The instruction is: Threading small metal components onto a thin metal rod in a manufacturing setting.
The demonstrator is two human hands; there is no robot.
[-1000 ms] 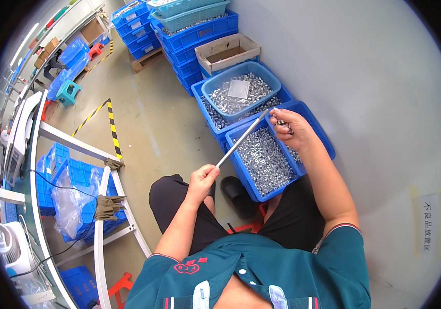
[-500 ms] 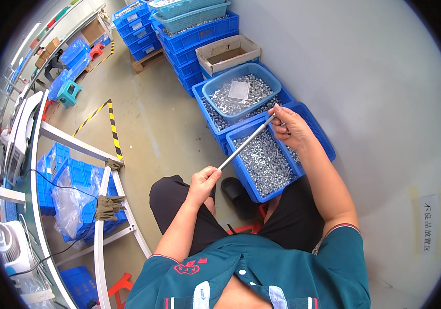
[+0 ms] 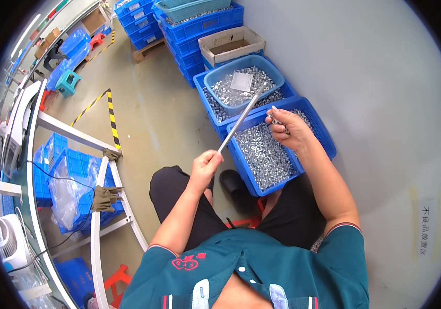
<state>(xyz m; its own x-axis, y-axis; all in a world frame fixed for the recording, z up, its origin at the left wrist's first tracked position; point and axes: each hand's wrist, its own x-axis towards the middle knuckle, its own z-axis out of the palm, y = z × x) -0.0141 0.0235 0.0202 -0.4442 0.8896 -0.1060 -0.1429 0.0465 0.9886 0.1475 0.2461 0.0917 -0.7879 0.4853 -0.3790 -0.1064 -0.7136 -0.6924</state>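
A thin silver metal rod (image 3: pixel 242 119) slants up and away from my left hand (image 3: pixel 207 167), which is closed around its near end. My right hand (image 3: pixel 295 131) is cupped, with small metal nuts (image 3: pixel 276 122) held in the curled fingers. The rod's far tip is apart from the right hand and sits over the light blue tub. Beneath both the rod and my right hand is a blue bin (image 3: pixel 272 188) of loose silver nuts, with a divider between two sections.
A light blue tub (image 3: pixel 209 92) of small metal parts, with a white card (image 3: pixel 241 81) on top, stands beyond the bin. Behind are a carton (image 3: pixel 215 51) and stacked blue crates (image 3: pixel 189 46). A white table frame (image 3: pixel 96 242) is at left, a wall (image 3: pixel 364 103) at right.
The rod's far end has come away from my right hand's fingers and swung up and forward. My right hand has stayed nearly in place, with nuts now visible in its fingers.
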